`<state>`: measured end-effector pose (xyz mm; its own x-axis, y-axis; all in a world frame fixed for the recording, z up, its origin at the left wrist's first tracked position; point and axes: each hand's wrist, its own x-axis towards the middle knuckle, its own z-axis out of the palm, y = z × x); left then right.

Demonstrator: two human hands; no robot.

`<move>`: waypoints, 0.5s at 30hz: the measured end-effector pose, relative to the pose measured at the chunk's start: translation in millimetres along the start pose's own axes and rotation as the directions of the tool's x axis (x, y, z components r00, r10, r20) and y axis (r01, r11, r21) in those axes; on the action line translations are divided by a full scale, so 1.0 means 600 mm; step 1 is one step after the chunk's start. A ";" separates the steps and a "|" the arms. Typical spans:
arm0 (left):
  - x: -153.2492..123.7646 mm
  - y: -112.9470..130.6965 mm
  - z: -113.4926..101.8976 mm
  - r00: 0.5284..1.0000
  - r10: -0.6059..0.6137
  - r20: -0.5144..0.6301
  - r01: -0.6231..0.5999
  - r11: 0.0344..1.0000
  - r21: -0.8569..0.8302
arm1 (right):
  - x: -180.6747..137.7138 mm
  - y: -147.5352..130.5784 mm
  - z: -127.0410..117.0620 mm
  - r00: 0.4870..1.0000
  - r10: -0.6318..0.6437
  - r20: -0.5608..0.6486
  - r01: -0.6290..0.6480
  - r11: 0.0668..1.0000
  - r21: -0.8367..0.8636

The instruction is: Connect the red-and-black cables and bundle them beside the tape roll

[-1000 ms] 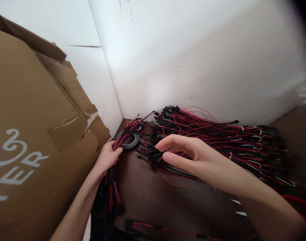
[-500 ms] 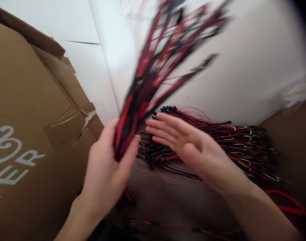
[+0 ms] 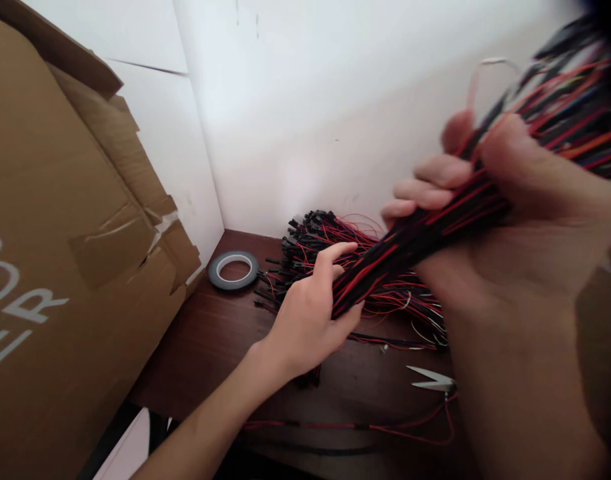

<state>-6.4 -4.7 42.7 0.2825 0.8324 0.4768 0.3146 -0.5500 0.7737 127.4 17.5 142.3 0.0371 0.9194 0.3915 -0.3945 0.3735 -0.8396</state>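
Observation:
A thick bundle of red and black wires point(image 3: 400, 257) slants up to the right, raised above the table. My right hand point(image 3: 530, 213) grips it around the middle, fingers curled over. At the bundle's lower end, my left hand point(image 3: 310, 313) is closed on the wires, its index finger lifted a little. The bundle's far end is blurred and partly cut off at the right edge. Behind my hands a large pile of similar wires point(image 3: 305, 247) with black connectors lies on the table, partly covered by the bundle.
A cardboard box point(image 3: 85, 220) fills the left side. A roll of grey tape point(image 3: 233, 270) sits by the wall on the brown table point(image 3: 200, 333). Scissors point(image 3: 433, 380) lie with blades spread below the pile. A loose red wire point(image 3: 330, 425) runs along the front edge.
The bundle has swung from upright on the left to the right. My right hand, open before, has taken hold of it. My left hand has moved right, still holding its end.

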 end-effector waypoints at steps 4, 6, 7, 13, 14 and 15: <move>-0.012 -0.020 -0.004 0.999 -0.043 -0.021 0.041 0.993 -0.107 | 0.000 0.016 0.032 0.996 0.046 0.070 -0.054 0.993 0.107; -0.023 -0.029 -0.006 0.996 -0.087 0.023 0.090 0.973 -0.210 | -0.005 0.022 0.034 0.992 0.011 0.122 -0.018 0.998 0.054; -0.030 -0.033 -0.007 0.993 -0.114 0.037 0.119 0.961 -0.248 | -0.007 0.024 0.032 0.990 0.007 0.142 -0.011 1.000 0.026; -0.049 -0.049 0.008 0.974 -0.220 0.047 0.225 0.949 -0.221 | -0.022 0.042 0.022 0.987 -0.054 0.153 0.060 0.998 -0.036; -0.047 -0.049 0.013 0.972 -0.226 0.058 0.233 0.956 -0.181 | -0.025 0.047 0.022 0.986 -0.035 0.164 0.043 0.998 -0.042; -0.045 -0.048 0.018 0.972 -0.227 0.061 0.234 0.962 -0.139 | -0.027 0.052 0.024 0.986 -0.008 0.168 0.018 0.998 -0.055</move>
<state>-13.6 -12.1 2.9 0.2585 0.9298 0.2620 0.2425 -0.3250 0.9141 101.4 12.2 115.2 -0.1149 0.8824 0.4562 -0.3430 0.3957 -0.8519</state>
